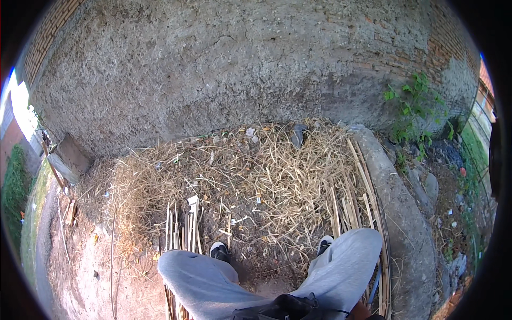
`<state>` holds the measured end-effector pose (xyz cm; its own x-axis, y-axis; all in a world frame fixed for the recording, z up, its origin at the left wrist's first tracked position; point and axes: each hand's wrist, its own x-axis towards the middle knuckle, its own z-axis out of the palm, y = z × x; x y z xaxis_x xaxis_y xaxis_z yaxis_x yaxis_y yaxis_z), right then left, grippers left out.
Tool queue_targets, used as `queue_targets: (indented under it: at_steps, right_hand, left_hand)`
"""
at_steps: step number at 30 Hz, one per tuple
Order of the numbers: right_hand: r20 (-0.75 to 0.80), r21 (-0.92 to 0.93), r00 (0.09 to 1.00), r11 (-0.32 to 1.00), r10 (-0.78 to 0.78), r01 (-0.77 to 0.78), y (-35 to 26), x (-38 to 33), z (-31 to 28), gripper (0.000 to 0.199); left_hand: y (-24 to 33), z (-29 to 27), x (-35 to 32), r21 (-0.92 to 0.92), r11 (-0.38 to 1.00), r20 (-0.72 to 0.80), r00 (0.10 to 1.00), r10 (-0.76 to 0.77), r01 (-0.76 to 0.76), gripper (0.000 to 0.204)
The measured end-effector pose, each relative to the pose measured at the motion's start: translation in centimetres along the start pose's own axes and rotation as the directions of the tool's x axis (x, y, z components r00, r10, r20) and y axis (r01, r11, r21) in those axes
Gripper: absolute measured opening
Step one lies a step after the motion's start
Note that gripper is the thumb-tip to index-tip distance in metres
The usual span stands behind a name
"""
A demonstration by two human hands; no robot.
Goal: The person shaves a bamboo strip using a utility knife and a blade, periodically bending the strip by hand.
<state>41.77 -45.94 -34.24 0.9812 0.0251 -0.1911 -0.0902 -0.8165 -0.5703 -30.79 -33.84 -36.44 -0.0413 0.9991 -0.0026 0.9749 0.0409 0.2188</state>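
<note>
My left hand is out of view. A small brown patch at the lower edge, beside my right thigh, looks like part of my right hand; its fingers are hidden. Close to it run long, thin split strips, probably bamboo or cane, and a blue strip. More pale strips lie in a bundle by my left knee, and another bundle lies beyond my right knee. My knees in grey trousers are bent and spread. A black item with a cord rests at my lap.
A rough plastered wall stands ahead. Dry straw-like shavings cover the ground before my dark shoes. At right are a raised concrete edge, a leafy plant and stones. A weathered block stands at left.
</note>
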Motion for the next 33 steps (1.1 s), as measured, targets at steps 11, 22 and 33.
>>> queue_targets:
  at_steps: [11, 22, 33]
  right_hand:
    - [-0.003, 0.014, 1.000, 1.000, -0.008, 0.008, 0.6, -0.8, -0.5, 0.032]
    - [0.005, 0.050, 0.999, 0.997, -0.052, 0.052, 2.1, -2.0, -1.4, 0.032]
    - [0.313, 0.028, 0.890, 0.940, -0.332, 0.341, 5.7, -1.1, -5.5, 0.032]
  left_hand:
    - [-0.3, 0.0, -1.0, -0.115, 0.966, 0.235, 0.951, -0.199, 0.231, 0.017]
    - [-1.6, 0.9, -1.9, -0.131, 0.991, 0.031, 0.999, -0.008, 0.012, 0.019]
    - [-1.0, 0.1, -1.0, -0.016, 0.984, 0.212, 0.962, -0.169, 0.176, 0.019]
